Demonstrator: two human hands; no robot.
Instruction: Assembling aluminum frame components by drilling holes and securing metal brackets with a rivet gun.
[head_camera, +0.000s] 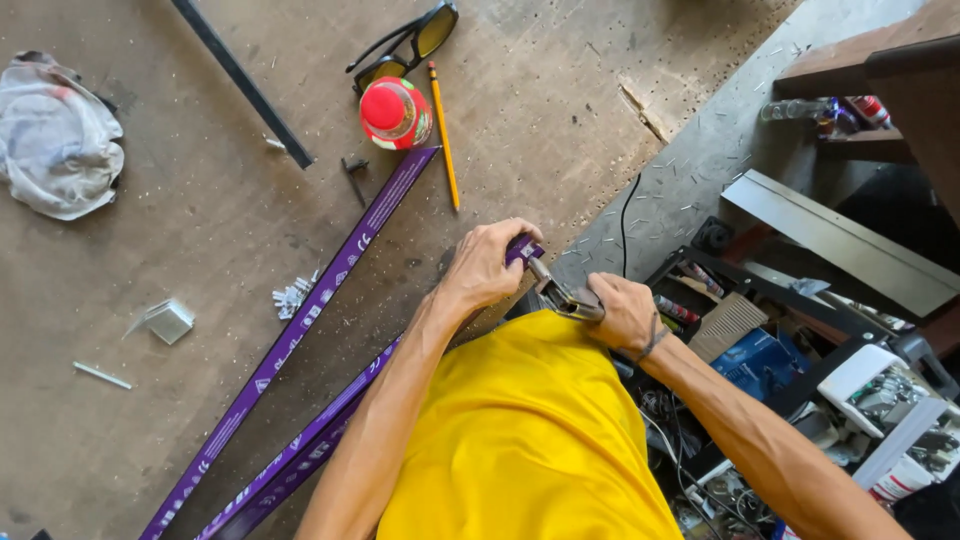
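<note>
Both hands work close together: left hand clamps the purple strip's end (knuckles up), right hand grips metal pliers.

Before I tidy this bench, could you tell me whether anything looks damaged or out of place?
The tabletop is pitted and gouged near its edge, and metal scraps lie scattered beside the purple strip.
</note>
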